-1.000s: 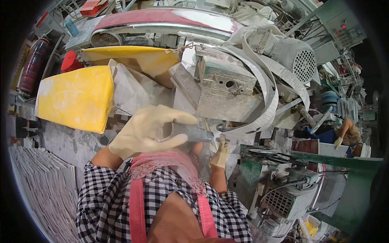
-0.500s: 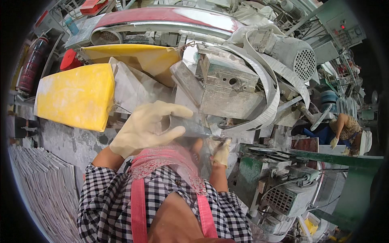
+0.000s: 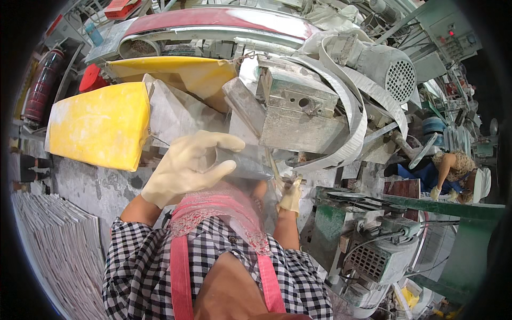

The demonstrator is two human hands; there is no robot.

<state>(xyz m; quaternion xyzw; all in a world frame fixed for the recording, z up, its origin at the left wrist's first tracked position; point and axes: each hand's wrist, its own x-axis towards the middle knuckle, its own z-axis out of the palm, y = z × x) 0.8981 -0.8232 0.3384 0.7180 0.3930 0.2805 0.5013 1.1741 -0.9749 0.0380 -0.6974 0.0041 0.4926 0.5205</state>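
Now pinching a gray tube (image 3: 246, 163) with the left hand (image 3: 188, 166) and holding the right hand (image 3: 290, 197) curled near its far end; can't tell around what.

Even light, black corners, fisheye-bent edges

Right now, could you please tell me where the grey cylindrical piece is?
In the head view, the grey cylindrical piece is near centre, in the gloved left hand, left of the gloved right hand.
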